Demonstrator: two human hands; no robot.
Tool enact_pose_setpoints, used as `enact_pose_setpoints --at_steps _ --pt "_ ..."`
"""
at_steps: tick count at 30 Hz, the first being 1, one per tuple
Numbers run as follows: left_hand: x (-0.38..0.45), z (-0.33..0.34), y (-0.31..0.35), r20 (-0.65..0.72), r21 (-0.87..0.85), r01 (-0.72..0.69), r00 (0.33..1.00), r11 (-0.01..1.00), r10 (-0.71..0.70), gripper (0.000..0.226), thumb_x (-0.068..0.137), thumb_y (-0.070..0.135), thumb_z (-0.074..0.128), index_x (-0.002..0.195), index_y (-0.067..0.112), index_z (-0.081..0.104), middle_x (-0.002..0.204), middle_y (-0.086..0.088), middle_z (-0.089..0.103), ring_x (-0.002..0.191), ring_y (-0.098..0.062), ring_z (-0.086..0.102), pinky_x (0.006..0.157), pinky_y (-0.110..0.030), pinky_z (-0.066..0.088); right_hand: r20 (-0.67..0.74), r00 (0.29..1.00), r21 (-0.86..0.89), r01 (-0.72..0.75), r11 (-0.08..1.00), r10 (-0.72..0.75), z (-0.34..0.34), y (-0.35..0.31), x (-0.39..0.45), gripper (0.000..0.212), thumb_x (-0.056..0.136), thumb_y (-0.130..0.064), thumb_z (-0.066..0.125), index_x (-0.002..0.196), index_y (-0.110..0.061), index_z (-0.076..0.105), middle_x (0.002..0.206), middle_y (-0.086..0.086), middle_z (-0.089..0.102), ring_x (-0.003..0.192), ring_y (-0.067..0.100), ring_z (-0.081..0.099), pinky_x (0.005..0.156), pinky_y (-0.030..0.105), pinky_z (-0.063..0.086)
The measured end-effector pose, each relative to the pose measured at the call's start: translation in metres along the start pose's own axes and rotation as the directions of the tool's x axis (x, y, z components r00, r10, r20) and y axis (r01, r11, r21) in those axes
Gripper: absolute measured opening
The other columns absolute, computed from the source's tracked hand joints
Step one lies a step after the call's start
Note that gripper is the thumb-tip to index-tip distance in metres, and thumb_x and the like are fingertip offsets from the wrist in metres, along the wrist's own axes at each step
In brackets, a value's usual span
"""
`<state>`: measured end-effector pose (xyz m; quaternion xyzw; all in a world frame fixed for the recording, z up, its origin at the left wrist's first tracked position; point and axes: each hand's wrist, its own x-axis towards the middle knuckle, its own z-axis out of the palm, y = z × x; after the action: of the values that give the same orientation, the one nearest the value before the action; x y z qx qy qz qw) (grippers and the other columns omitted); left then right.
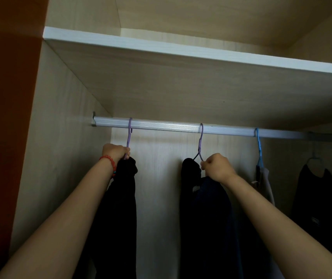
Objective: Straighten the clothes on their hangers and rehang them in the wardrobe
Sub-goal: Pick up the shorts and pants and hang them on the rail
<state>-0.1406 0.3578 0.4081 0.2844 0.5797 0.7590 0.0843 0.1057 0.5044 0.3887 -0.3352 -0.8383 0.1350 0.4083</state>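
Both arms reach up into the wardrobe toward the rail (161, 125), a ribbed silver bar running under a pale shelf (181, 51). The left hand (115, 151) is closed in a fist around the neck of the left purple hanger (129, 135), just below where its hook loops over the rail near the left bracket. A red bead bracelet (110, 161) sits on that wrist. Directly under the fist hangs a black garment (120, 208), bunched at the top and touching the hand.

The right hand (216, 168) is also closed, pinching the lower neck and shoulder of the second purple hanger (201, 143), whose hook rests on the rail about midway along. A dark garment (205, 218) hangs from it, one black shoulder bulging up just left of the hand, the rest dropping below the wrist and forearm.

Between the two hangers the wardrobe's back panel shows bare. Right of the right hand, a blue hanger (259, 148) hangs on the rail with a beige garment (265, 184) on it, near the forearm but apart from it. Farther right, another black garment (320, 208) hangs on a pale hanger in shadow; where its hook meets the rail is too dim to make out.
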Motion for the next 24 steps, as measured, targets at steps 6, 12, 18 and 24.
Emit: enact_pose_setpoints --at_steps 6,12,18,24 --pt "0.007 -0.004 -0.002 -0.096 0.104 -0.022 0.995 0.994 0.032 0.024 0.084 -0.002 0.055 0.060 -0.002 0.053 0.033 -0.003 0.051 0.018 -0.003 0.040 0.040 -0.018 0.040 -0.015 0.999 -0.137 0.044 0.990 -0.046 0.008 -0.017 -0.006 0.030 0.093 -0.017 0.044 0.065 -0.006 0.042 0.089 0.018 0.056 0.078 0.030 0.052 0.067 0.030 0.038" --pt "0.000 -0.005 0.003 -0.110 0.271 -0.069 0.989 0.960 0.102 0.019 0.075 -0.008 0.055 0.058 -0.001 0.057 0.035 -0.003 0.055 0.042 -0.017 0.054 0.048 -0.020 0.043 -0.021 0.995 -0.182 0.096 0.979 -0.102 0.022 -0.031 -0.013 0.036 0.093 -0.014 0.043 0.058 -0.012 0.031 0.095 0.019 0.058 0.082 0.031 0.054 0.067 0.030 0.038" --pt "-0.043 0.020 0.028 -0.038 0.819 -0.219 0.902 0.531 0.430 0.029 0.085 0.018 0.056 0.103 -0.004 0.060 0.112 -0.024 0.060 0.102 -0.040 0.058 0.085 -0.041 0.048 -0.013 0.998 -0.081 0.066 0.994 -0.068 0.009 -0.017 -0.012 0.044 0.093 -0.027 0.048 0.054 -0.008 0.036 0.061 0.006 0.045 0.067 0.029 0.049 0.062 0.029 0.038" --pt "-0.104 0.104 0.037 0.264 0.796 -0.453 0.856 0.401 0.444 0.038 0.086 0.035 0.054 0.091 -0.002 0.061 0.109 -0.024 0.063 0.099 -0.039 0.060 0.077 -0.037 0.046 -0.238 0.970 -0.201 -0.007 0.980 -0.042 -0.055 0.003 -0.013 0.034 0.093 -0.034 0.045 0.074 -0.007 0.054 0.086 0.015 0.059 0.082 0.031 0.057 0.070 0.031 0.042"
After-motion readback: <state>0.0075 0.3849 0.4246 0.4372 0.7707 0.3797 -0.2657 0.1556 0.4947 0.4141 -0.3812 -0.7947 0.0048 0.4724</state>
